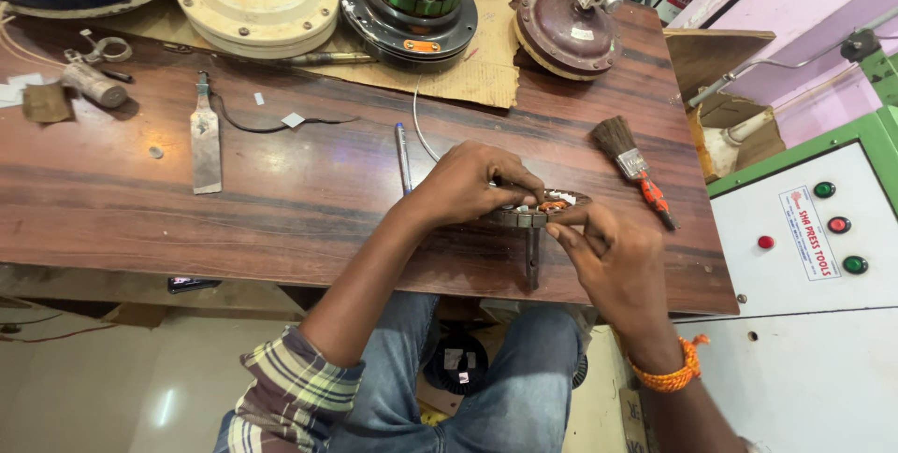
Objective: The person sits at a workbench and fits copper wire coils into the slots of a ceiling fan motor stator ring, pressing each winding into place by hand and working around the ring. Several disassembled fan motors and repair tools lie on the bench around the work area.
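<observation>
Your stator ring [541, 209] lies flat at the table's [309, 201] near edge, right of frame centre, its long axis running left to right. Your left hand [472, 182] curls closed over its left rim. Your right hand [613, 257] pinches the right rim with bent fingertips [559, 219].

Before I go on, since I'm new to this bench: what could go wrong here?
The wound stator sits near the wooden table edge under both hands, left and right; a slip might tip it off. The thin white wire trailing from it could snag. The paintbrush beside the right hand could get knocked.
</observation>
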